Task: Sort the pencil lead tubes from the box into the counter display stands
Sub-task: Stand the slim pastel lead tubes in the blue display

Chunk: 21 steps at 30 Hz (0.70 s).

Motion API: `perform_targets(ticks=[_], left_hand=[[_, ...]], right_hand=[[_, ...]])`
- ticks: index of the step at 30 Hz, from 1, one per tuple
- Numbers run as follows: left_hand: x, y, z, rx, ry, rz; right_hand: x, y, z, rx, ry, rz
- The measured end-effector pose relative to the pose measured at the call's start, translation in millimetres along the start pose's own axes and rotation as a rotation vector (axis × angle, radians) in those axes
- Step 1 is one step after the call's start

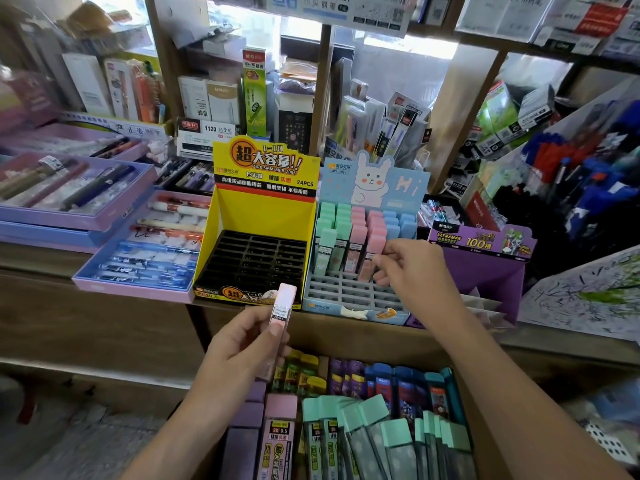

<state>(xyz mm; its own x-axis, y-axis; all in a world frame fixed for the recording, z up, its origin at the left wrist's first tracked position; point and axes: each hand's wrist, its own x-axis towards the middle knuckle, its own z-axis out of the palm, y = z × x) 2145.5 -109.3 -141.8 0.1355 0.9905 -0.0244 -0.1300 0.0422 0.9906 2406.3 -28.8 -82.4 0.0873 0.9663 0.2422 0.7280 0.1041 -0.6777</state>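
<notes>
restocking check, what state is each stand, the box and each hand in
yellow stand: slots all empty
blue stand: back rows filled, front rows empty
box: open, packed with tubes
left hand: holds pink tube upright
right hand: pinches second pink tube at blue stand's slots

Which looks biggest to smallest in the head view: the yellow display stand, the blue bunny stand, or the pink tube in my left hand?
1. yellow display stand and blue bunny stand: about alike, so unranked.
2. pink tube in the left hand: smallest, though nearest the camera.
</notes>
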Motion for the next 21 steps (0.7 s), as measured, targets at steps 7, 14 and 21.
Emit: perform_targets(ticks=[7,14,21], left_hand=[[1,-2,0,0.088,-0.007,0.067],[6,6,1,0.160,-0.069,0.207],[28,31,19,0.286,-0.006,0.294]], right_hand=[[-10,3,-3,0.120,0.064,0.029],[-56,9,-28,0.392,0.009,0.075],[-107,48,-27,0.359,-0.238,0.244]])
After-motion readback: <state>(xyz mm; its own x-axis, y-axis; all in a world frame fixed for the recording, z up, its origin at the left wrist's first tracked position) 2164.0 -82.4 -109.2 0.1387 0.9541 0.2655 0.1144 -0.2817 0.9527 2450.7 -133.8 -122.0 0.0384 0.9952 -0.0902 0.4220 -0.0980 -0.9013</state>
